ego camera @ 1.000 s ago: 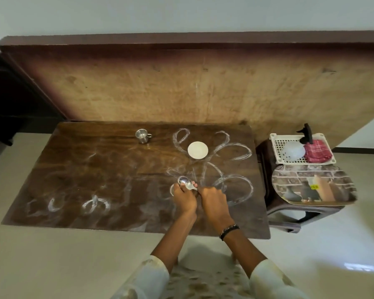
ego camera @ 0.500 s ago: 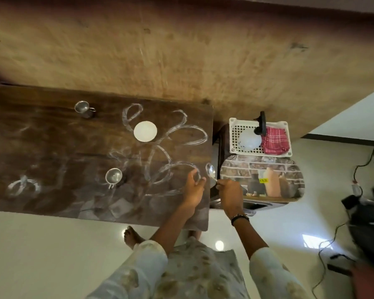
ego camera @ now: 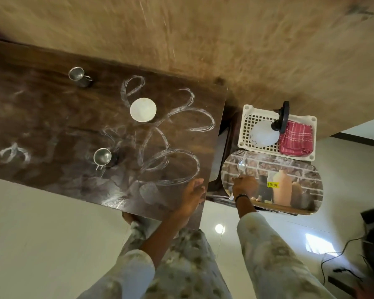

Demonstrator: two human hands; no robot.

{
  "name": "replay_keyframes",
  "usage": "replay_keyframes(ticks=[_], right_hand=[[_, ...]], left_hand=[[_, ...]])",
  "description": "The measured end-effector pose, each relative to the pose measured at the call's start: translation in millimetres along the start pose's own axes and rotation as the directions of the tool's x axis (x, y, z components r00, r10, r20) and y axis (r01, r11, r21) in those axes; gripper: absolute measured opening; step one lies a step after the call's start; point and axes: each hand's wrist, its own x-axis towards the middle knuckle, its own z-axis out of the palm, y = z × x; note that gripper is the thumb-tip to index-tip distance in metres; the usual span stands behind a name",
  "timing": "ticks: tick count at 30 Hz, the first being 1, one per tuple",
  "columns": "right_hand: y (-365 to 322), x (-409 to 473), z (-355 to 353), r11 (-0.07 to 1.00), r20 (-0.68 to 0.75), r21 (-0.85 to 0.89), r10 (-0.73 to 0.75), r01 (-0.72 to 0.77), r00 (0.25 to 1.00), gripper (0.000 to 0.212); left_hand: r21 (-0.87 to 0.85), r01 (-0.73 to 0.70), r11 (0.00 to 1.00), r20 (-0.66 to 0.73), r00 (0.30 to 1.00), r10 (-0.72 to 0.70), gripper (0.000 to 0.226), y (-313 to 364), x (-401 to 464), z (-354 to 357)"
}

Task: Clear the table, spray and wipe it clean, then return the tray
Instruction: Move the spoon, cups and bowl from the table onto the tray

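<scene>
your right hand [ego camera: 244,184] has carried the spoon [ego camera: 241,165] off the surface [ego camera: 52,117] onto the tray [ego camera: 304,169], fingers pinching its handle, left hand [ego camera: 192,196] flat at the edge; two cups and a bowl remain.

Left hand [ego camera: 191,196] reaches forward, fingers straight and loose, laid flat at the bench [ego camera: 52,117] corner, holding nothing I can see. Right hand [ego camera: 244,186] extended further right, fingers curled, pinching a spoon [ego camera: 241,166] by its handle; dark band on wrist.
</scene>
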Motion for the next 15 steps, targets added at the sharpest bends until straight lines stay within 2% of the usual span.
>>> replay_keyframes(ticks=[5, 15], right_hand=[[4, 18, 0, 0.993, 0.010, 0.116, 0.001, -0.002, 1.000, 0.027], [4, 22, 0, 0.993, -0.040, 0.119, -0.021, 0.025, 0.999, 0.026]], left_hand=[[-0.024, 0.054, 0.998, -0.084, 0.995, -0.056, 0.042, -6, 6, -10], [-0.061, 0.068, 0.996, -0.108, 0.991, -0.074, 0.037, -5, 12, -17]])
